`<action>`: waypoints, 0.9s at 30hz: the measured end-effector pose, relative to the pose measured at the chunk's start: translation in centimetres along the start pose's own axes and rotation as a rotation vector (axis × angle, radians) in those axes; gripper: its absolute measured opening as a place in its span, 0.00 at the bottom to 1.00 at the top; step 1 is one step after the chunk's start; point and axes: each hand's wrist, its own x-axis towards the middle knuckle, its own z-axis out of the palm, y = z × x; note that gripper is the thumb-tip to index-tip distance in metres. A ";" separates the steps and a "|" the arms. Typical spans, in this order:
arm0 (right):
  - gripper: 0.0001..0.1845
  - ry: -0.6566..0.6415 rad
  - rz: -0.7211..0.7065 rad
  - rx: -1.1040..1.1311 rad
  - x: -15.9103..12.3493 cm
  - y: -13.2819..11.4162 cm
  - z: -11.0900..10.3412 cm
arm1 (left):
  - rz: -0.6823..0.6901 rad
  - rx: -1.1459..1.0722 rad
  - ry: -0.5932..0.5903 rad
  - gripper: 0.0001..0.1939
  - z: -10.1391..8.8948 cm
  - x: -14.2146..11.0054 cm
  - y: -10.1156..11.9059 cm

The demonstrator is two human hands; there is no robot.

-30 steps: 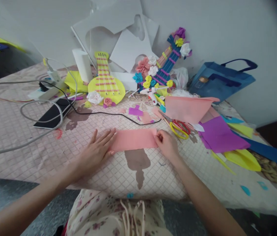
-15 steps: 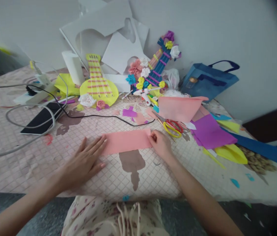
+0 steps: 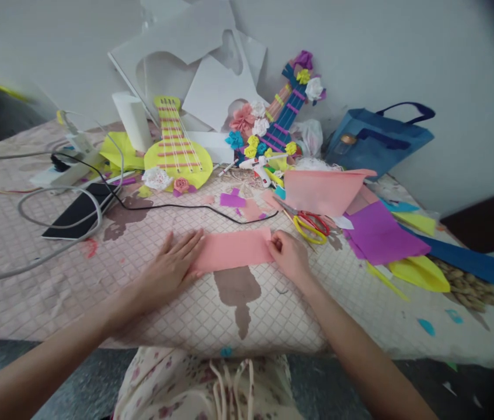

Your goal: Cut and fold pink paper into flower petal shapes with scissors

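The left hand has slid farther over the pink paper strip on the pale checked cloth, fingers a bit apart at its nine o'clock end, while the right hand pinches its three o'clock end, with red-and-yellow-handled metal scissors at two and a yellow toy guitar at eleven.

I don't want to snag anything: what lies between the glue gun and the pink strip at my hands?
In the head view, the black cable crosses between the pink strip and the glue gun; beyond it, a purple scrap and a pink scrap.
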 end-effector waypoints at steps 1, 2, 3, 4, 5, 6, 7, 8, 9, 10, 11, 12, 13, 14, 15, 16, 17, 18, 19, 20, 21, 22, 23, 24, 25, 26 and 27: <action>0.06 -0.004 0.000 0.003 0.0 0.0 0.0 | -0.019 0.012 0.000 0.34 0.2 -0.4 -0.3; 0.06 -0.008 0.001 0.007 0.0 0.0 -0.1 | -0.033 0.025 0.002 0.35 0.4 -0.9 -0.7; 0.06 -0.016 0.003 0.016 0.0 -0.1 -0.1 | -0.054 0.040 0.013 0.34 0.6 -1.4 -1.1; 0.06 -0.025 0.008 0.029 0.0 -0.1 -0.2 | -0.069 0.052 0.018 0.34 0.7 -1.9 -1.5; 0.07 -0.034 0.016 0.045 0.1 -0.1 -0.3 | -0.077 0.060 0.016 0.34 0.8 -2.2 -1.8; 0.08 -0.048 0.022 0.065 0.1 -0.2 -0.5 | -0.079 0.063 0.010 0.34 0.8 -2.5 -2.1; 0.09 -0.062 0.026 0.084 0.1 -0.2 -0.6 | -0.078 0.059 0.002 0.34 0.9 -2.6 -2.3; 0.10 -0.076 0.027 0.100 0.1 -0.2 -0.7 | -0.076 0.051 0.000 0.33 0.9 -2.6 -2.4; 0.11 -0.087 0.027 0.113 0.1 -0.1 -0.8 | -0.080 0.038 0.007 0.33 0.8 -2.5 -2.5; 0.11 -0.095 0.024 0.121 0.1 -0.1 -0.9 | -0.091 0.024 0.022 0.33 0.7 -2.3 -2.4; 0.10 -0.101 0.022 0.129 0.2 0.0 -0.9 | -0.106 0.012 0.043 0.33 0.6 -1.9 -2.2; 0.09 -0.103 0.019 0.137 0.2 0.1 -1.0 | -0.119 0.001 0.064 0.32 0.4 -1.6 -1.9; 0.08 -0.104 0.017 0.147 0.2 0.2 -0.9 | -0.126 -0.004 0.078 0.32 0.2 -1.2 -1.5; 0.06 -0.104 0.012 0.157 0.2 0.3 -0.9 | -0.116 -0.002 0.088 0.31 0.0 -0.8 -1.1; 0.06 -0.103 0.008 0.164 0.3 0.3 -0.8 | -0.093 0.006 0.087 0.31 -0.2 -0.4 -0.8; 0.05 -0.099 0.007 0.165 0.3 0.4 -0.7 | -0.067 0.018 0.079 0.31 -0.3 -0.1 -0.4; 0.05 -0.093 0.010 0.159 0.3 0.3 -0.6 | -0.036 0.029 0.066 0.32 -0.3 0.2 -0.1; 0.05 -0.083 0.019 0.146 0.3 0.3 -0.6 | -0.006 0.038 0.050 0.32 -0.2 0.3 0.1; 0.05 -0.071 0.032 0.131 0.3 0.2 -0.5 | 0.018 0.042 0.037 0.33 0.0 0.4 0.2; 0.04 -0.062 0.045 0.122 0.3 0.1 -0.5 | 0.035 0.042 0.026 0.34 0.2 0.3 0.2; 0.04 -0.056 0.057 0.129 0.3 0.1 -0.5 | 0.043 0.040 0.020 0.35 0.4 0.3 0.2; 0.04 -0.056 0.063 0.151 0.4 0.0 -0.6 | 0.044 0.037 0.017 0.35 0.5 0.2 0.1; 0.04 -0.062 0.062 0.183 0.4 0.0 -0.7 | 0.041 0.037 0.014 0.35 0.7 0.2 0.0; 0.05 -0.072 0.058 0.218 0.5 0.0 -0.9 | 0.038 0.038 0.012 0.35 0.8 0.1 0.0; 0.06 -0.083 0.053 0.249 0.5 0.1 -1.1 | 0.035 0.042 0.009 0.35 0.8 0.1 -0.1; 0.09 -0.092 0.050 0.270 0.6 0.2 -1.2 | 0.037 0.046 0.005 0.34 0.8 0.1 -0.1; 0.12 -0.102 0.049 0.283 0.7 0.3 -1.4 | 0.038 0.050 0.002 0.35 0.8 0.1 -0.2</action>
